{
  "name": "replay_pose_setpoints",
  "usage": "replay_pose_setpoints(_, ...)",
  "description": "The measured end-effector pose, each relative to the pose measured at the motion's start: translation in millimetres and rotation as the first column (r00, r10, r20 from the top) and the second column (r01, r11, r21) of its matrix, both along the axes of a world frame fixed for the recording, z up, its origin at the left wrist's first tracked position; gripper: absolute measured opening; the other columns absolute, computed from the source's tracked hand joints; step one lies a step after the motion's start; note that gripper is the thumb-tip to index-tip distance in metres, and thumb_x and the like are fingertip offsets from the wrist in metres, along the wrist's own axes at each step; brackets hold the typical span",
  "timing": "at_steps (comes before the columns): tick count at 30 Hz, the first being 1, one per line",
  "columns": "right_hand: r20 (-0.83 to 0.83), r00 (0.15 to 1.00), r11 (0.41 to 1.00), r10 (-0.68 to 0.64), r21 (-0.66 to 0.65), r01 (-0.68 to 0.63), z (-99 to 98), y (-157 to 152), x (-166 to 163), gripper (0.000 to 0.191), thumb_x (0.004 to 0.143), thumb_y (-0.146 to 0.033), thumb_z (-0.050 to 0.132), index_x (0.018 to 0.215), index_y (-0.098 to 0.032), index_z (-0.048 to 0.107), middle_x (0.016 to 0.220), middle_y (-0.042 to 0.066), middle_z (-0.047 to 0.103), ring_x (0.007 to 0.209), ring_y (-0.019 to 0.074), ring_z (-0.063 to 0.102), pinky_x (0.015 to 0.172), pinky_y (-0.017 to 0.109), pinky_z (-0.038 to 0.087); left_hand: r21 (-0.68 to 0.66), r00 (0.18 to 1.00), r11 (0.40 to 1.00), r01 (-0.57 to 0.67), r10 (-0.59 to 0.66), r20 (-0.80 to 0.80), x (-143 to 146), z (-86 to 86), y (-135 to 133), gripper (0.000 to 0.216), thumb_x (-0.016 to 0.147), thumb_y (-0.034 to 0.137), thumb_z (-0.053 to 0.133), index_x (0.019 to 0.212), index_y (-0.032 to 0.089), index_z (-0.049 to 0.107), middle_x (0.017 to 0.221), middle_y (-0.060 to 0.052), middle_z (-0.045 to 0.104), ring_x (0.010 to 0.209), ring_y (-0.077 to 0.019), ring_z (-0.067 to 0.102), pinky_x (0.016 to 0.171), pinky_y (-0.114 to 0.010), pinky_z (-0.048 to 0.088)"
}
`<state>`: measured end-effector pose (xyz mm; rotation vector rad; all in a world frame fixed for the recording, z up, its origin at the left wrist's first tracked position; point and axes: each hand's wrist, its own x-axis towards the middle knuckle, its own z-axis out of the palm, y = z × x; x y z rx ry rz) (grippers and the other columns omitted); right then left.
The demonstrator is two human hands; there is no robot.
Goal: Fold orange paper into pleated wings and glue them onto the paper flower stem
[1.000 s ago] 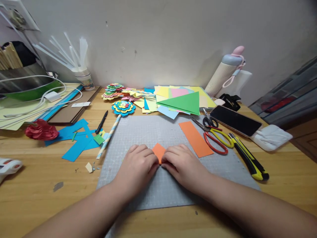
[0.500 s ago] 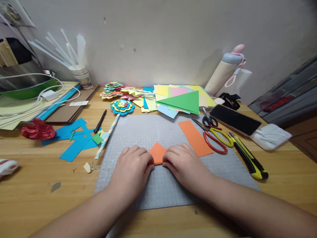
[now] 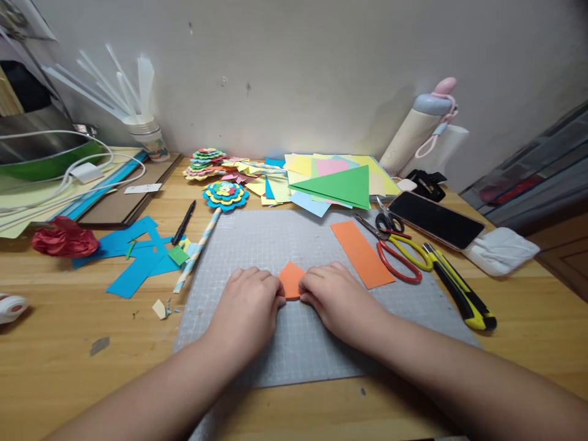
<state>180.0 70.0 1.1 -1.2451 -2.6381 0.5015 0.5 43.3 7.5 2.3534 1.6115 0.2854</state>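
A small folded piece of orange paper (image 3: 291,280) lies on the grey cutting mat (image 3: 257,239), its pointed corner facing away from me. My left hand (image 3: 252,301) pinches its left edge, fingers curled together. On the opposite side my right hand (image 3: 334,300) grips the right edge in the same way. The fingers cover both side corners of the paper. To the right of my right hand lies a flat orange paper strip (image 3: 362,255). Scissors with red and yellow handles (image 3: 404,257) rest beside that strip.
A yellow and black utility knife (image 3: 459,286) and a phone (image 3: 436,219) lie at the right. Behind the mat are a green paper triangle (image 3: 340,187) and a layered paper flower (image 3: 225,196). Blue paper scraps (image 3: 133,269) and crumpled red paper (image 3: 67,237) lie at the left.
The view has shifted slightly. Both hands keep hold of the folded orange paper, and its near edge now looks more tightly pressed together, with the hands slightly closer.
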Motion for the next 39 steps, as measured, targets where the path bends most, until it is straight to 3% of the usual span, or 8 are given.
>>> replay_pose_setpoints(8, 0.051, 0.996, 0.997, -0.068, -0.039, 0.070, 6.6, 0.9, 12.0, 0.008, 0.082, -0.012, 0.061, 0.076, -0.017, 0.063, 0.078, 0.001, 0.066, 0.077, 0.0172, 0.058, 0.074, 0.034, 0.033, -0.009, 0.999, 0.999, -0.041, 0.040, -0.015, -11.5, 4.1, 0.9, 0.006, 0.077, 0.026, 0.064, 0.072, 0.022, 0.066, 0.074, -0.002, 0.068, 0.077, -0.0237, 0.058, 0.070, -0.038, 0.036)
replay_pose_setpoints(13, 0.094, 0.992, 0.997, -0.082, -0.001, 0.083, 10.9, 1.5, 18.2, 0.010, 0.081, -0.012, 0.062, 0.072, -0.017, 0.062, 0.075, 0.002, 0.065, 0.075, 0.0179, 0.058, 0.072, 0.033, 0.032, 0.037, 0.997, 0.998, -0.045, 0.047, -0.054, -16.9, 8.8, -1.3, 0.008, 0.076, 0.024, 0.063, 0.069, 0.022, 0.066, 0.069, -0.002, 0.067, 0.074, -0.0242, 0.058, 0.068, -0.038, 0.034)
replay_pose_setpoints(22, 0.076, 0.994, 0.995, -0.075, -0.056, 0.079, 8.0, 13.1, 17.1, 0.018, 0.081, -0.011, 0.059, 0.064, -0.018, 0.061, 0.067, 0.000, 0.063, 0.064, 0.0148, 0.053, 0.067, 0.031, 0.032, 0.066, 0.996, 0.998, -0.025, 0.031, -0.088, -18.6, 1.8, 2.3, 0.012, 0.078, 0.026, 0.059, 0.070, 0.022, 0.066, 0.069, -0.003, 0.067, 0.072, -0.0232, 0.058, 0.068, -0.036, 0.035)
replay_pose_setpoints(28, 0.046, 0.989, 0.981, -0.140, -0.127, 0.145, 8.2, 14.5, 22.8, 0.011, 0.077, -0.017, 0.067, 0.067, -0.020, 0.064, 0.071, 0.000, 0.066, 0.068, 0.0164, 0.057, 0.065, 0.030, 0.037, -0.008, 0.993, 0.999, -0.048, 0.047, -0.106, -17.9, 7.3, 2.9, 0.010, 0.078, 0.027, 0.061, 0.071, 0.022, 0.067, 0.072, -0.002, 0.069, 0.075, -0.0252, 0.059, 0.069, -0.038, 0.035)
replay_pose_setpoints(39, 0.221, 0.956, 0.973, -0.194, -0.077, 0.215, 18.5, 11.6, 29.6, 0.012, 0.080, -0.026, 0.066, 0.069, -0.020, 0.065, 0.075, 0.002, 0.068, 0.071, 0.0204, 0.058, 0.064, 0.032, 0.037, 0.014, 0.971, 0.996, -0.086, 0.088, -0.221, -22.9, 13.8, 4.2, 0.025, 0.075, 0.044, 0.065, 0.063, 0.022, 0.066, 0.068, -0.004, 0.068, 0.070, -0.0244, 0.058, 0.067, -0.037, 0.035)
